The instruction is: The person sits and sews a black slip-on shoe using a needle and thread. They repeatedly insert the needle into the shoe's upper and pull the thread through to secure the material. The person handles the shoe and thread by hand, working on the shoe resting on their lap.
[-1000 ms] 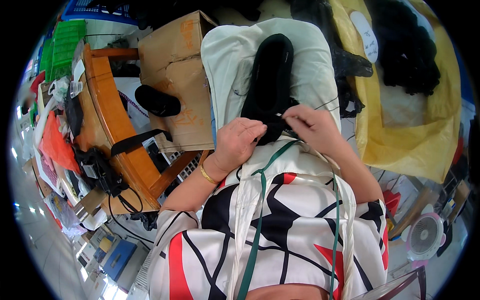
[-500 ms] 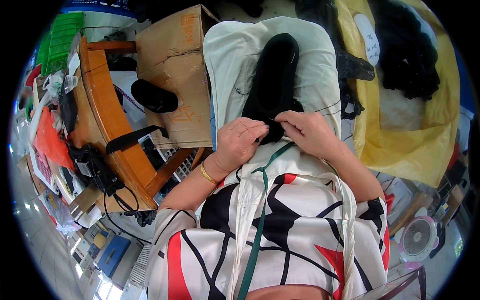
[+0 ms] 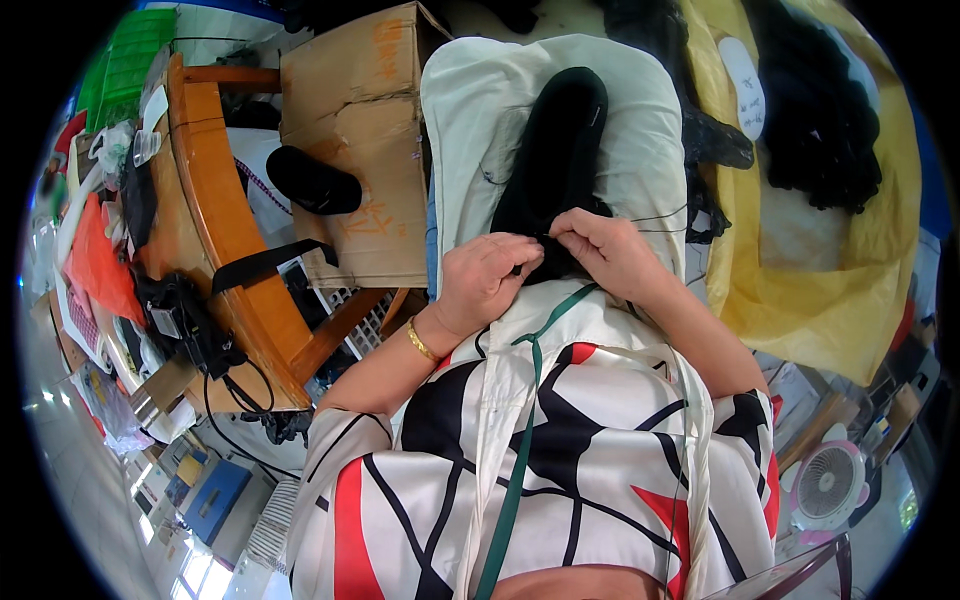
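Observation:
A long black fabric piece [image 3: 560,150] lies on a cream padded board [image 3: 470,120] in front of me. My left hand [image 3: 485,280] pinches the near end of the black fabric, fingers closed on it. My right hand [image 3: 600,250] meets it from the right, fingertips closed on the same end. A thin dark thread [image 3: 655,220] runs to the right from my right fingers; whether they hold a needle I cannot tell. A gold bracelet [image 3: 420,342] circles my left wrist.
A brown cardboard box [image 3: 350,120] with a black cap [image 3: 312,180] on it stands left of the board. Further left is a wooden stool [image 3: 215,200] with clutter. A yellow sack [image 3: 830,280] holding black fabric pieces lies to the right. A small fan [image 3: 828,485] sits lower right.
My right hand has drawn in toward the left hand, so both now meet on the near end of the black fabric. The view shifted slightly.

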### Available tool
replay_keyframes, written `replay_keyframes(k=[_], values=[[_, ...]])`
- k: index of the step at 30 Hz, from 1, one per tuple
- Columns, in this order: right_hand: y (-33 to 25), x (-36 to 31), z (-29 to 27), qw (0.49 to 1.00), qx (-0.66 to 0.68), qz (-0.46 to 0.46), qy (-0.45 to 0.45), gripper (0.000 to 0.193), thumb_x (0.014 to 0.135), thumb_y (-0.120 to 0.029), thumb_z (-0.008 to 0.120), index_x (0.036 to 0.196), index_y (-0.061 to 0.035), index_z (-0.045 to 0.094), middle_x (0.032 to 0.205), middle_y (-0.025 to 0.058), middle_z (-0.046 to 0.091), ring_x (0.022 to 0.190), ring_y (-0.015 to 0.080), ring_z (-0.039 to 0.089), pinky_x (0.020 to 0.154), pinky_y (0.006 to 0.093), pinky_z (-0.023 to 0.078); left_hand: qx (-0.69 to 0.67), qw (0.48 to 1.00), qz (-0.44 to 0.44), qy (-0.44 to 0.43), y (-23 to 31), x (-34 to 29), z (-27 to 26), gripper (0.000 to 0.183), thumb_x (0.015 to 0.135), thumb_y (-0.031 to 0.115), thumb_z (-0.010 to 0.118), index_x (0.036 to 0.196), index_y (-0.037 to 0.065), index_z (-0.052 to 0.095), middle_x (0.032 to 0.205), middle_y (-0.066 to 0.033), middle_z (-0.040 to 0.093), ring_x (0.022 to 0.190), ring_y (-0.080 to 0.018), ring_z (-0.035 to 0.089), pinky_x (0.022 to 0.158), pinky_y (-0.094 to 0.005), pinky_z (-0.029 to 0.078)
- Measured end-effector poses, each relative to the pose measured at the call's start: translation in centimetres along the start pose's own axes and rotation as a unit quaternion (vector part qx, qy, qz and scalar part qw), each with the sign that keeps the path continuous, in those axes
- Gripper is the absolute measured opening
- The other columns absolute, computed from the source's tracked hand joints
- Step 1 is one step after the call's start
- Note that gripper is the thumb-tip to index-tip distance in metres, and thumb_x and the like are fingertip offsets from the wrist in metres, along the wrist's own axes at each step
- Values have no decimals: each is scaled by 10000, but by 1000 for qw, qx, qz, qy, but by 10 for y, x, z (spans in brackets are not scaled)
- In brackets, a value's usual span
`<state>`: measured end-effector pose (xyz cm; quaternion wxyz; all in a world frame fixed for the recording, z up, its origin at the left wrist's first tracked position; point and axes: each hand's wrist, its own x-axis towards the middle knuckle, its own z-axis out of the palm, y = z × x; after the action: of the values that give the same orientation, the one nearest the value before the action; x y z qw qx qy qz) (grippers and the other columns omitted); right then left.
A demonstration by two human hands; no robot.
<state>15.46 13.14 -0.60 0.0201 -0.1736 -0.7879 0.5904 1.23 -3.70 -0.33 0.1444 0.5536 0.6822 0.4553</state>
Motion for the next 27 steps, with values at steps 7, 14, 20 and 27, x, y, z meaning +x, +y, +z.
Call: replay_keyframes(k=[7,14,20,27], values=[[-21,16,10,994,-112,5,1,146,935,-151,594,1044,-88,520,759,151,634,700,365,637,611,455,496,39,998,17,-37,1,0,0,260,734,-11,714,977,75,679,931,-81,720,830,-266,702,692,-346,571],[-45,34,-9,972,-222,-74,3,107,883,-195,653,966,-132,681,865,77,567,749,292,642,629,409,511,135,986,93,2,2,3,1,267,707,31,712,969,78,690,914,-65,695,807,-244,678,660,-329,554],[-22,40,0,991,-111,-80,4,93,900,-155,632,873,-66,631,886,106,572,753,275,634,652,381,509,200,970,140,15,3,4,-5,275,699,47,701,971,86,702,915,-39,675,836,-219,624,708,-324,510],[-41,38,-60,889,409,175,108,224,1030,-291,536,997,-75,581,787,35,638,582,87,603,463,200,468,74,996,31,-27,0,12,-6,260,692,23,758,920,109,668,879,-26,659,813,-244,594,726,-371,451]])
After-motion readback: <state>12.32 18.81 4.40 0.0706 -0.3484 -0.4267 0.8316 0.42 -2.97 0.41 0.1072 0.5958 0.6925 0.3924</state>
